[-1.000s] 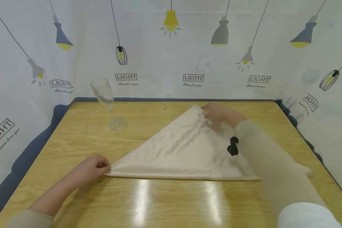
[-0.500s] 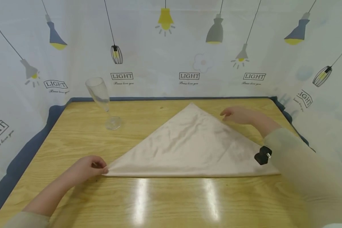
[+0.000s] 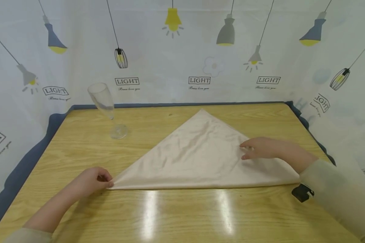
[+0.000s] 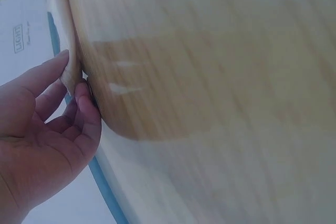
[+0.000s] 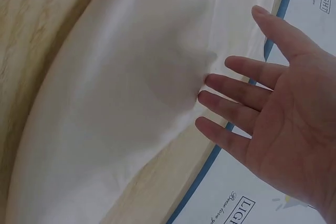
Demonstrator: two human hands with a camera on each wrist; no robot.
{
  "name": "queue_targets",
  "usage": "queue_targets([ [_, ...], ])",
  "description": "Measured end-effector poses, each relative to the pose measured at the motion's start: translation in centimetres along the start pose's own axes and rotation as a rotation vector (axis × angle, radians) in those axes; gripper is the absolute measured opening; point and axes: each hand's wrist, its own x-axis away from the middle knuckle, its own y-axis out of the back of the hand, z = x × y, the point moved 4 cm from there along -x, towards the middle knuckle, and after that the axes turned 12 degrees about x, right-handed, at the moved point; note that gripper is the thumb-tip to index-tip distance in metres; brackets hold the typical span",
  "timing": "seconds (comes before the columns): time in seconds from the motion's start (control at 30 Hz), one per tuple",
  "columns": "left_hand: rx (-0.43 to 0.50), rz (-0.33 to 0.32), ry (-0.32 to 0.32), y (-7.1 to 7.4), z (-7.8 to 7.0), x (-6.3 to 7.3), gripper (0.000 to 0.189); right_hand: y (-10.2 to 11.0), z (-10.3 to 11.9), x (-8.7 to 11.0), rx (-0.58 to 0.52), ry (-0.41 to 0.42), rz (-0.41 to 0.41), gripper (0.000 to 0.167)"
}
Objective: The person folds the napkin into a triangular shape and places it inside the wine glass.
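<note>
A pale pink satin cloth [image 3: 188, 155] lies folded into a triangle, its point toward the back wall and its long edge toward me. My left hand [image 3: 92, 182] pinches its left corner between thumb and fingers; the left wrist view shows the cloth corner [image 4: 67, 77] between them. Over the cloth's right half is my right hand [image 3: 267, 148], holding nothing. The right wrist view shows the fingers of that hand [image 5: 283, 103] straight and spread, with the cloth [image 5: 115, 93] beneath. Whether the fingertips touch the fabric is hard to tell. My right sleeve hides the cloth's right corner.
An empty clear champagne flute [image 3: 103, 101] stands on the wooden table [image 3: 79, 145] at the back left. White curtains [image 3: 158, 50] printed with lamps surround the table on three sides, with a blue border [image 3: 140, 105] along the table's edge. A black device [image 3: 302, 193] sits on my right wrist.
My right hand has left the cloth's far point, moved right, then come back toward me over its right half. The left hand keeps its hold on the left corner.
</note>
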Motion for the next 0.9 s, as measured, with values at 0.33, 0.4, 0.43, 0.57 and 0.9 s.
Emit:
queue_targets([
  [0.33, -0.061, -0.041, -0.023, 0.5, 0.4, -0.4, 0.007, -0.9, 0.5, -1.1, 0.095, 0.029, -0.04, 0.072],
  [0.4, -0.078, -0.049, -0.027, 0.9, 0.4, -0.6, 0.007, -1.1, 0.5, -1.6, 0.131, 0.03, -0.036, 0.073],
  [0.43, -0.08, -0.051, -0.025, 1.1, 0.4, -0.6, 0.007, -1.2, 0.5, -1.8, 0.142, 0.027, -0.035, 0.074],
  [0.57, -0.08, -0.057, -0.016, 1.9, 0.6, -1.1, 0.007, -1.5, 0.6, -2.8, 0.168, 0.003, -0.027, 0.077],
  [0.9, -0.076, -0.038, 0.003, 2.8, 1.3, -1.8, 0.01, -1.2, 1.2, -2.9, 0.194, -0.018, -0.003, 0.076],
])
